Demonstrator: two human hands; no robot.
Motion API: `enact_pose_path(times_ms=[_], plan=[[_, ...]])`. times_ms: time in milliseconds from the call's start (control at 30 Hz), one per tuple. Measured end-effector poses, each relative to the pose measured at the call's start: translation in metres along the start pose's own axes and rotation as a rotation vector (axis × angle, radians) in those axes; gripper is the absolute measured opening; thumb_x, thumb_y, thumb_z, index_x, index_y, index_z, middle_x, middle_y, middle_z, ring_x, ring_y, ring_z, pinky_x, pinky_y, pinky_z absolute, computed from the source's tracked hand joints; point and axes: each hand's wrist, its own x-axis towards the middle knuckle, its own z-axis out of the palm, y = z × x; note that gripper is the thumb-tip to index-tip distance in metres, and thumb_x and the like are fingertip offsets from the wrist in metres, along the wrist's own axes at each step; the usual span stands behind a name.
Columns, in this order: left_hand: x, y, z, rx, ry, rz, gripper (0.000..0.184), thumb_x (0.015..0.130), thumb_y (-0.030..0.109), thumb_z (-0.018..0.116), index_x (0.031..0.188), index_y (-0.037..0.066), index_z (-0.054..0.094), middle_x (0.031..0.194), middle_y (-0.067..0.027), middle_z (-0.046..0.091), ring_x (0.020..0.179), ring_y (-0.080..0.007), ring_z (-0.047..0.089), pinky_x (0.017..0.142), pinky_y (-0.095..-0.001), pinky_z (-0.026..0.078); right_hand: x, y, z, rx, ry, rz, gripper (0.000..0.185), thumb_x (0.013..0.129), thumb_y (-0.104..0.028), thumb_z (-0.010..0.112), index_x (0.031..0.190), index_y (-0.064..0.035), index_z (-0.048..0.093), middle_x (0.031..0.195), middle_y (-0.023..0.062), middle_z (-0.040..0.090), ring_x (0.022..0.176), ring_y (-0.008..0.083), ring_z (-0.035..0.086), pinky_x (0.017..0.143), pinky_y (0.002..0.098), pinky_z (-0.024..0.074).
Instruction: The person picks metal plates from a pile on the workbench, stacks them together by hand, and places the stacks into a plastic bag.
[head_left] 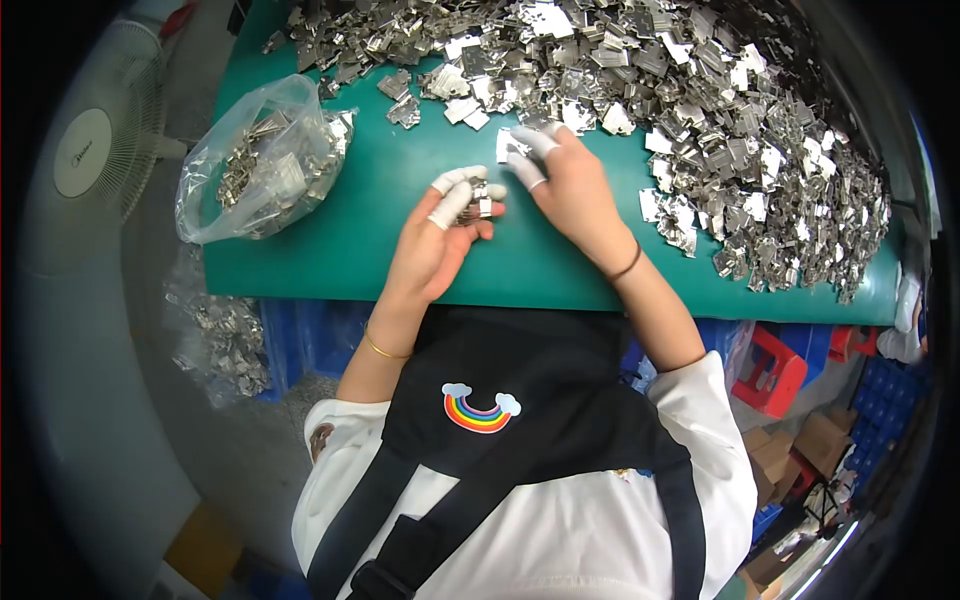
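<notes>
My left hand (440, 225) is closed around a few small stamped metal pieces (483, 207), held just above the green tabletop (400, 265). White finger cots cover some fingertips on both hands. To the right and slightly farther away, my right hand (562, 175) has its thumb and index finger at a shiny flat metal piece (504, 147). The fingertips partly cover that piece, and it seems to be between them. A large heap of similar metal pieces (770, 190) spreads across the far side and right of the table.
At the left of the table sits a clear plastic bag (265, 165) of metal pieces. Another filled bag (215, 335) is below the table edge. A white fan (95, 150) stands at far left. Red stools (770, 372) and cardboard boxes (770, 460) are at lower right.
</notes>
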Motion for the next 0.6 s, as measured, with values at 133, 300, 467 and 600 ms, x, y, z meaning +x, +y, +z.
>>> enact_pose_path(times_ms=[133,300,467,600], plan=[[-0.009,0.013,-0.005,-0.036,0.021,0.012,0.033,0.102,0.022,0.047,0.128,0.001,0.051,0.111,-0.0154,0.064,0.096,-0.0237,0.063,0.073,-0.0332,0.050,-0.004,0.015,0.002,-0.064,-0.197,-0.251,0.018,0.078,-0.013,0.074,0.095,-0.0076,0.071,0.098,0.0087,0.063,0.089,0.0277,0.060,0.076,0.0382,0.0486],[-0.013,0.015,-0.013,-0.047,-0.004,0.035,0.036,0.102,0.021,0.047,0.132,0.001,0.049,0.113,-0.0139,0.063,0.097,-0.0234,0.063,0.074,-0.0332,0.050,-0.017,0.026,-0.037,-0.008,-0.262,-0.303,0.018,0.072,-0.003,0.074,0.089,-0.0090,0.070,0.103,0.0039,0.065,0.095,0.0241,0.061,0.086,0.0364,0.0438],[-0.008,0.008,-0.006,-0.027,0.002,0.051,0.034,0.101,0.015,0.050,0.131,0.001,0.049,0.117,-0.0153,0.061,0.102,-0.0244,0.062,0.080,-0.0349,0.051,-0.029,0.001,-0.021,-0.130,-0.054,-0.162,0.031,0.075,-0.015,0.075,0.102,-0.0054,0.065,0.093,0.0088,0.063,0.082,0.0281,0.058,0.071,0.0393,0.0481],[-0.003,-0.001,0.003,0.055,0.029,0.074,0.036,0.098,0.008,0.053,0.133,-0.001,0.047,0.121,-0.0158,0.059,0.108,-0.0275,0.061,0.088,-0.0385,0.052,-0.034,-0.003,-0.018,0.177,0.022,0.239,0.035,0.086,-0.013,0.069,0.117,0.0001,0.062,0.089,0.0116,0.069,0.072,0.0231,0.067,0.063,0.0301,0.0534]])
